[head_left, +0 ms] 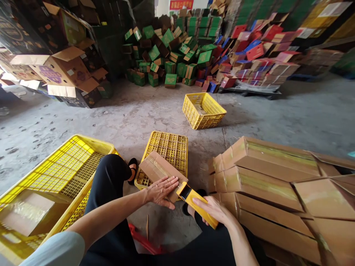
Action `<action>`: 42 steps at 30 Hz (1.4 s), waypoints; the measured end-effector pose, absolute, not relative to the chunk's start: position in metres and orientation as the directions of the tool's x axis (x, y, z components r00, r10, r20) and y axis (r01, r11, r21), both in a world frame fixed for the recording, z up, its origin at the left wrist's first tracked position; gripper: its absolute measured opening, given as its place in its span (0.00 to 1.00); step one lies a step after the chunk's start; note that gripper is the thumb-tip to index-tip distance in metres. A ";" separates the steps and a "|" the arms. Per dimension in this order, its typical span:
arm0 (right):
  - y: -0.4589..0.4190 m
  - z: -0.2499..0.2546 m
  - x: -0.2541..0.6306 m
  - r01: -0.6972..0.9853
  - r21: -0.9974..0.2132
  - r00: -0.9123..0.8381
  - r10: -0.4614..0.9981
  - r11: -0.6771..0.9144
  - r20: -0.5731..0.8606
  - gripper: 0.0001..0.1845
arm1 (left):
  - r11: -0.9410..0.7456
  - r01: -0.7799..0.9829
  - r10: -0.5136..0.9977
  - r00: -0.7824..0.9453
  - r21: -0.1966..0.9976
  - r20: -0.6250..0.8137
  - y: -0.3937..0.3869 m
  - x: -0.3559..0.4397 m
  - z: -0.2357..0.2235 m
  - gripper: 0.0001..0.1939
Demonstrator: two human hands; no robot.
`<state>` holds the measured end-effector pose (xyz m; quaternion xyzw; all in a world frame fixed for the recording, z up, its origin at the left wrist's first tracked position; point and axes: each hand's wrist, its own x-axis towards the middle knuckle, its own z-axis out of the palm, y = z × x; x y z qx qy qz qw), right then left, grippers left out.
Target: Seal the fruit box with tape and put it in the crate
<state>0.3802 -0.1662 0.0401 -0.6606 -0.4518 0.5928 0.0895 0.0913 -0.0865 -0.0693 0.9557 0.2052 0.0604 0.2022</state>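
A small closed cardboard box lies at a slant on an upturned yellow crate between my legs. My left hand rests flat on the box's near part, fingers stretched out and pressing on its top. Closed around the handle of what looks like a yellow tape dispenser is my right hand. The dispenser's wide front end, dark inside, meets the box's near right edge beside my left fingertips. Whether tape is feeding out cannot be made out.
To my left stands a large yellow crate holding a taped box. Taped cardboard boxes are stacked on my right. Another yellow crate sits ahead. A red object lies below me. Green boxes are heaped farther back.
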 end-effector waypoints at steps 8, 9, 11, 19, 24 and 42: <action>-0.168 0.036 0.386 0.528 -0.653 -0.131 0.708 -0.543 -0.694 0.25 | -0.872 0.361 0.418 0.901 0.332 0.120 -0.108 0.108 -0.078 0.65; -0.168 0.035 0.387 0.526 -0.654 -0.132 0.708 -0.543 -0.694 0.25 | -0.875 0.366 0.422 0.898 0.319 0.127 -0.109 0.109 -0.078 0.64; -0.169 0.032 0.388 0.527 -0.648 -0.127 0.703 -0.550 -0.700 0.25 | -0.882 0.374 0.425 0.894 0.286 0.140 -0.109 0.110 -0.077 0.62; -0.177 0.032 0.397 0.482 -0.642 -0.134 0.674 -0.596 -0.726 0.26 | -0.870 0.390 0.438 0.892 0.301 0.111 -0.105 0.110 -0.078 0.53; -0.182 0.036 0.397 0.481 -0.647 -0.133 0.680 -0.591 -0.721 0.23 | -0.831 0.381 0.442 0.894 0.405 0.065 -0.104 0.109 -0.078 0.56; -0.180 0.022 0.393 0.439 -0.620 -0.133 0.635 -0.651 -0.761 0.28 | 0.040 0.914 0.970 0.061 0.405 -0.234 -0.003 0.037 -0.055 0.31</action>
